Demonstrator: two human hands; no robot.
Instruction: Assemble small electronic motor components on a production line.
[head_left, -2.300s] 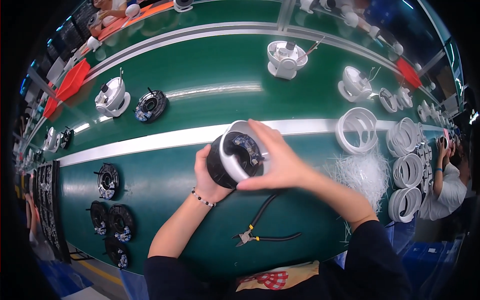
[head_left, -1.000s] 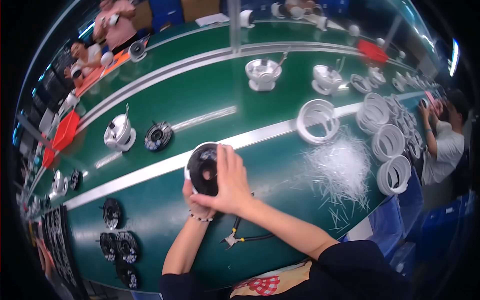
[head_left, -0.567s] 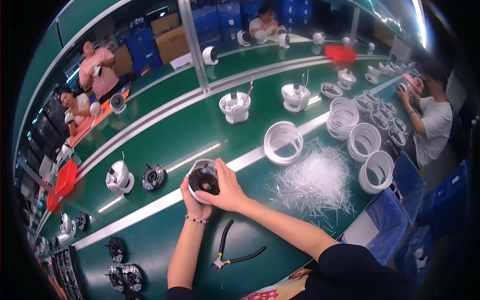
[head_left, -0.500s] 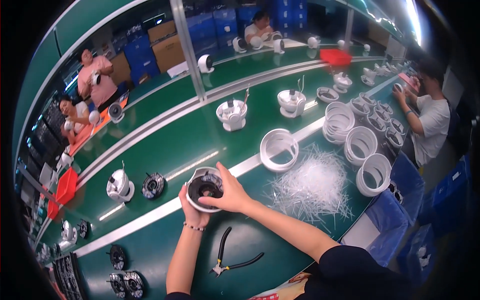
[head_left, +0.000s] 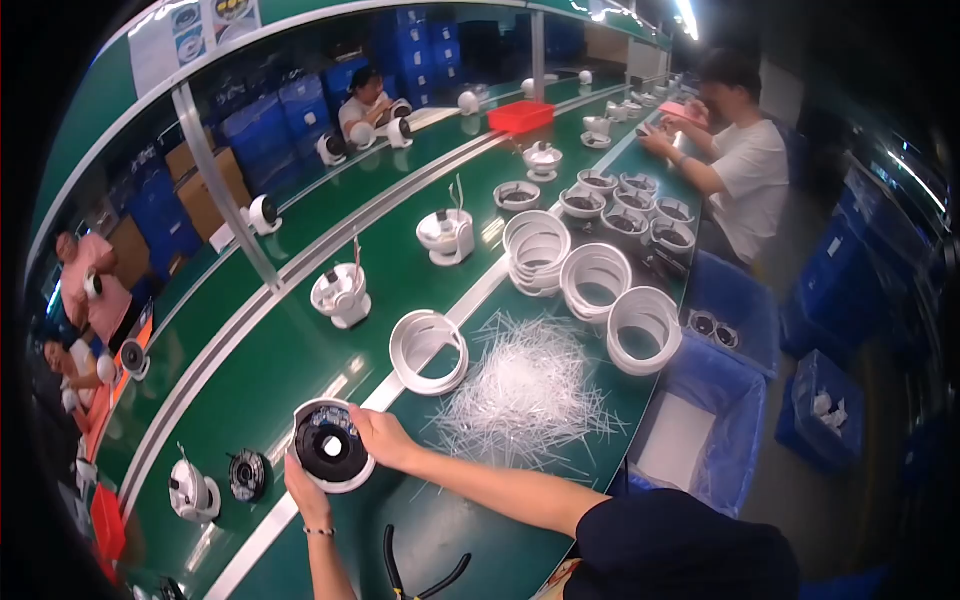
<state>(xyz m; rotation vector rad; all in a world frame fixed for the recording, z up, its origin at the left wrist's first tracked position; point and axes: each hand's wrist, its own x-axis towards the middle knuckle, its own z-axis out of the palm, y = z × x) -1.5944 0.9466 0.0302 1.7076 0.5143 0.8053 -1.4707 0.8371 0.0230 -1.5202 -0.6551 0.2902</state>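
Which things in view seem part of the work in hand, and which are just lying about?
In hand, or likely related:
black round part inside a white ring, held by left hand and right hand
similar loose white rings

Lying about, untouched now:
pliers
heap of thin whitish strips
red tray

Gripped between your left hand (head_left: pixel 308 492) and right hand (head_left: pixel 385 438): white plastic ring (head_left: pixel 352 485), tilted, open face toward you. Inside its rim, round black plastic disc (head_left: pixel 314 463) with central hole; blue circuit board (head_left: pixel 324 418) near your right fingertips.
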